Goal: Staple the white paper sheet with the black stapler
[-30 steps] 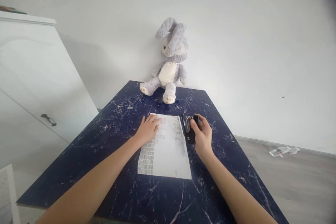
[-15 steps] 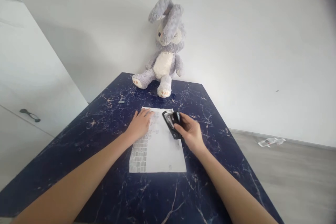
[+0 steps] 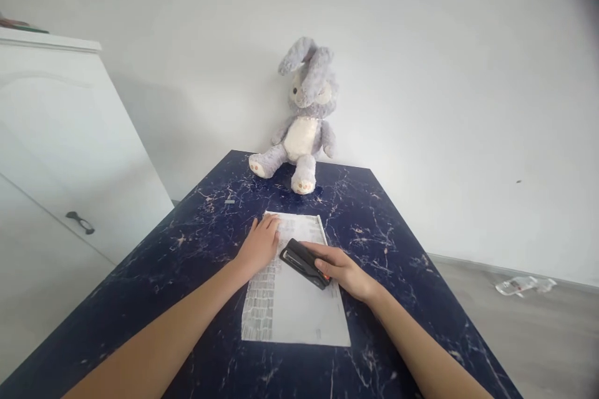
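A sheet of paper [image 3: 306, 318], perhaps a stack, lies on the dark blue marbled table [image 3: 210, 324]; a printed pattern of grey blocks runs down its left side. On its upper left edge rests my left hand [image 3: 259, 243], flat with the fingers stretched out. My right hand [image 3: 344, 269] is closed around a black stapler [image 3: 300, 262], thumb on the near side and fingers behind. The stapler is held slantwise over the middle of the paper, its far end pointing up and left. Whether it touches the paper I cannot tell.
A grey plush rabbit [image 3: 303, 137] sits at the table's far end against the wall. A small pale strip [image 3: 229, 202] lies left of the paper. To the left stands a white cabinet [image 3: 60, 137]; clear plastic packaging [image 3: 519, 285] lies on the floor at right.
My right hand has turned the stapler and brought it lower across the paper, tilted further left. My left hand stays on the paper. The whole view has shifted slightly with my head.
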Demonstrator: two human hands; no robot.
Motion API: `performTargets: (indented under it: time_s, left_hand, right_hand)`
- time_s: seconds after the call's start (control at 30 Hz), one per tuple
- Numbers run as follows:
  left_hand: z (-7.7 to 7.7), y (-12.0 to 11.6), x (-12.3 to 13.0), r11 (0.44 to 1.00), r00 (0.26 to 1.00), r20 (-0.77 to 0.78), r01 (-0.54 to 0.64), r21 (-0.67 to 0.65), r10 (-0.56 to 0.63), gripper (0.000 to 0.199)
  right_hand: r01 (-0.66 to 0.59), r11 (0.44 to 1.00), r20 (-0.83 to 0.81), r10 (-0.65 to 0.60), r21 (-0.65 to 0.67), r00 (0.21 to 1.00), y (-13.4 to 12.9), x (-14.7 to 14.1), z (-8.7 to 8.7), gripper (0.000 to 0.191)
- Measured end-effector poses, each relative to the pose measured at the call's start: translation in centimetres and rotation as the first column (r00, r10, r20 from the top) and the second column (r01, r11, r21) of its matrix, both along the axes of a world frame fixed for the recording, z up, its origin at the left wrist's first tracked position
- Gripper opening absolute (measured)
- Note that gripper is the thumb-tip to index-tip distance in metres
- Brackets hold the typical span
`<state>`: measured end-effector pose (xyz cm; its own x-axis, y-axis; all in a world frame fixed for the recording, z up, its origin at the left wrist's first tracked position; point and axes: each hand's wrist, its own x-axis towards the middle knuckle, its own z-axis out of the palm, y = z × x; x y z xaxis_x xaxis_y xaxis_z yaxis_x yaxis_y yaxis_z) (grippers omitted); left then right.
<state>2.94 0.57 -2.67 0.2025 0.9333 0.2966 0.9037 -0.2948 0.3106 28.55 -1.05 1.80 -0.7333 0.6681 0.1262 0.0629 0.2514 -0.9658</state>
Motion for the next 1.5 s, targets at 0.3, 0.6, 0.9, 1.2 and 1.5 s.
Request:
performTargets:
  time_s: [0.3,0.6,0.9,1.2,1.5]
  left_hand:
    - [-0.3,0.4,-0.4,0.999,0.990,0.138,0.025,-0.030,-0.020,0.037]
    - [0.7,0.5,-0.7,1.000,0.848,0.529,0.026,0.004,-0.024,0.034]
    - [3.7,-0.5,0.1,0.939,-0.023,0.998,0.339,0.061,-0.057,0.055]
    - [2.1,0.5,0.3,0.927,0.002,0.999,0.373,-0.034,0.036,0.063]
    - [2.3,0.6,0.2,0.966,-0.032,0.999,0.260,-0.014,0.023,0.061]
  right_hand:
    - [-0.173,0.949,-0.153,0.136,-0.264,0.979,0.7,0.6,-0.6,0.065]
    - [-0.224,0.936,-0.205,0.172,-0.270,0.964,1.1,0.6,-0.6,0.067]
    - [-0.267,0.924,-0.220,0.210,-0.274,0.953,1.4,0.2,-0.4,0.069]
    - [-0.277,0.924,-0.201,0.228,-0.264,0.953,1.6,0.5,-1.0,0.072]
    - [-0.127,0.991,0.026,0.127,0.027,0.992,0.8,-0.1,-0.2,0.069]
